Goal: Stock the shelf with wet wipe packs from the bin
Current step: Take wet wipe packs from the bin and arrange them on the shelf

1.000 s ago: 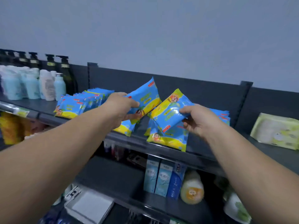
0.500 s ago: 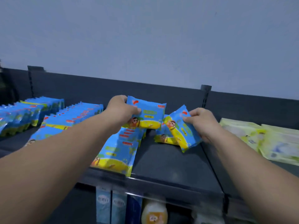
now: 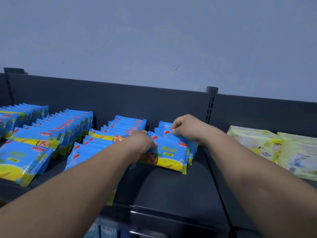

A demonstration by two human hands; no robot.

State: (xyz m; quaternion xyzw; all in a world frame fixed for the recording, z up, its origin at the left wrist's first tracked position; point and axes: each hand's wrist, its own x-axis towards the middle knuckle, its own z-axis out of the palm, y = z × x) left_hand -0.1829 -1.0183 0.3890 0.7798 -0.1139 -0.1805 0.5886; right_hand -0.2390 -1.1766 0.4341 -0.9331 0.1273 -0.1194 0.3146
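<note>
Both packs now down on the shelf (image 3: 171, 189), just left of the upright post (image 3: 211, 100) — half a second ago they were mid-air. Left hand (image 3: 142, 143) pinches the front wet wipe pack (image 3: 169, 156); right hand (image 3: 186, 128) pinches the one behind. New row started — release next, probably.

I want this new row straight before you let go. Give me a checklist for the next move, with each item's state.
1. Left hand grips the front blue pack: ok.
2. Right hand pinches the packs behind: ok.
3. Front pack stands on the shelf: ok.
4. Bare shelf in front for more packs: ok.
5. Row clear of the green packs: ok.
6. Packs will stand unsupported: cannot tell.
</note>
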